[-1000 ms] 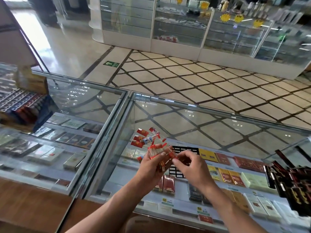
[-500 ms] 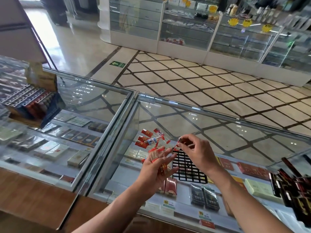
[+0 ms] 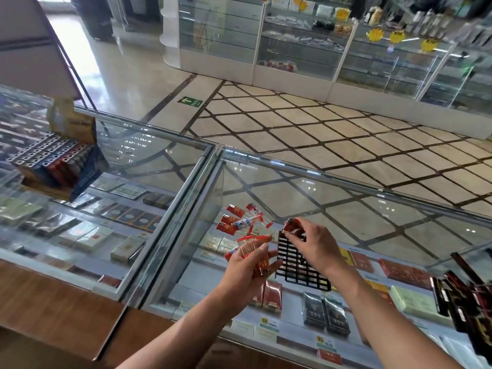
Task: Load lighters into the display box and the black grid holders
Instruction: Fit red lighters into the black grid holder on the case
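A black grid holder [image 3: 298,265] lies on the glass counter in front of me. My right hand [image 3: 310,242] pinches one red lighter [image 3: 290,225] upright over the grid's far left corner. Just left of the grid, my left hand [image 3: 249,270] holds a bunch of red and clear lighters [image 3: 253,249]. Several loose lighters [image 3: 239,221] lie on the glass beyond that hand. The display box [image 3: 57,166], with rows of lighters in it, stands on the left counter.
The glass counter [image 3: 372,225] shows cigarette packs on shelves beneath it. More black grid holders with dark lighters [image 3: 468,302] sit at the right edge. A metal frame [image 3: 191,201] joins the two counters. Tiled floor and glass cabinets lie beyond.
My right hand took one lighter from the bunch in my left hand and carried it up to the grid's far left corner. My view shifted left, bringing the display box further in.
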Demonstrator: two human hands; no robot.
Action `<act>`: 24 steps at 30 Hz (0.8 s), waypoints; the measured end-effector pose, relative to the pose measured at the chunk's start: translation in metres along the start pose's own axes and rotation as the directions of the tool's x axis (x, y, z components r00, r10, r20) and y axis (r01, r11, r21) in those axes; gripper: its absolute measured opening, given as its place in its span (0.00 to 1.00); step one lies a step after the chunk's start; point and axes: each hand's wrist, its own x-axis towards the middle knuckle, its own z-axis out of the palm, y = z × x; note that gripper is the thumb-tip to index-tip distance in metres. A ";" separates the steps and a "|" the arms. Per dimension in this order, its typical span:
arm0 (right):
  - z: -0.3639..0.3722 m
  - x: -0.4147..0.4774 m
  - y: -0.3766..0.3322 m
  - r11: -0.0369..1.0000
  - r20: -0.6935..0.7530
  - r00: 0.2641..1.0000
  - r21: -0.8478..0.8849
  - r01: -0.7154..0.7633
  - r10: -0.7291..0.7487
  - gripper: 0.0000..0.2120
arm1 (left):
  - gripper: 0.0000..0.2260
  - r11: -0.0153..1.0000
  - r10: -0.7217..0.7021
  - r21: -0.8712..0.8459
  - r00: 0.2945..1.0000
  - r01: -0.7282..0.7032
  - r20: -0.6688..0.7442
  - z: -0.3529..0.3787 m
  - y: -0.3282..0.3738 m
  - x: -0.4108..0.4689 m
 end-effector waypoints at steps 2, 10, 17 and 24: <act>-0.004 0.003 0.001 1.000 -0.007 1.000 -0.001 -0.020 0.020 0.11 | 0.18 1.000 0.004 0.014 1.000 -0.004 0.000 -0.001 0.000 -0.001; -0.013 -0.008 0.002 0.998 -0.031 0.998 0.047 -0.049 0.050 0.23 | 0.18 0.997 -0.005 0.076 1.000 0.003 0.028 -0.002 0.000 0.000; -0.017 -0.043 -0.028 0.983 -0.269 0.963 0.178 0.054 -0.004 0.03 | 0.15 1.000 0.024 0.017 0.999 -0.024 0.024 0.003 0.000 0.003; -0.010 -0.062 -0.054 0.947 0.009 0.999 0.320 0.029 -0.033 0.14 | 0.13 1.000 0.022 0.005 0.999 -0.022 0.028 0.003 0.000 0.002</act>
